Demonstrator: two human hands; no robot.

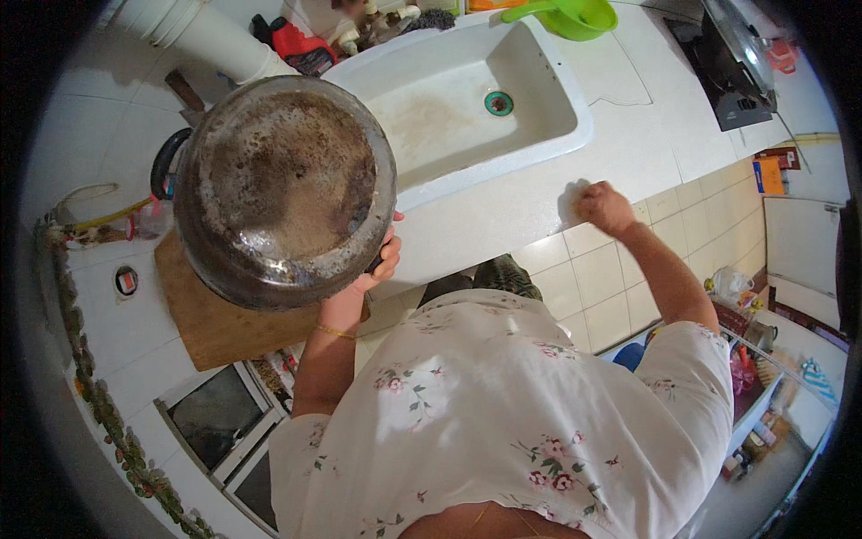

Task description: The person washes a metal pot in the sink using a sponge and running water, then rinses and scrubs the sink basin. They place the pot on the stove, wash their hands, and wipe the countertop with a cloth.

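Note:
A large metal pot (pixel 289 188) with a scorched, stained base is held up at the left, its bottom turned towards me. My left hand (pixel 382 259) grips it at its lower right side; a black handle (pixel 167 164) shows on the opposite side. Beyond the pot lies the white sink (pixel 458 114), with brownish residue on its floor and a green-ringed drain (pixel 498 104). My right hand (pixel 599 205) is curled at the front edge of the white countertop (pixel 491 222), right of the sink. Whether its fingers hold anything is hidden.
A green plastic dipper (pixel 582 17) sits behind the sink, near a red bottle (pixel 303 47). A black cooktop (pixel 727 101) with a pan (pixel 737 47) stands at the far right. A wooden board (pixel 222 323) lies below the pot, and a cleaver's handle (pixel 184 91) shows behind it.

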